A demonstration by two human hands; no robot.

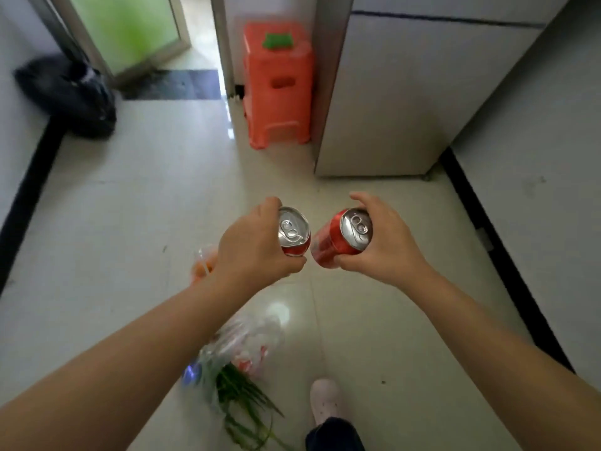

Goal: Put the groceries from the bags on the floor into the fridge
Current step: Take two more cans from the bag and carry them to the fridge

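My left hand [252, 242] grips a red drink can [293, 231] held upright, its silver top facing up. My right hand [382, 244] grips a second red can [340, 237], tilted to the left so the two cans nearly touch. The grey fridge [406, 92] stands ahead on the right with its doors closed. On the floor below my arms lies a clear plastic bag [250, 340] holding red-and-white packets, with green leafy stalks [240, 405] spilling out. A second clear bag with orange contents [205, 262] shows behind my left wrist.
An orange plastic stool stack [278, 89] stands left of the fridge. A black rubbish bag [70, 92] sits by the left wall near a green glass door [130, 30]. My white shoe [327, 400] is on the pale tiled floor [130, 206].
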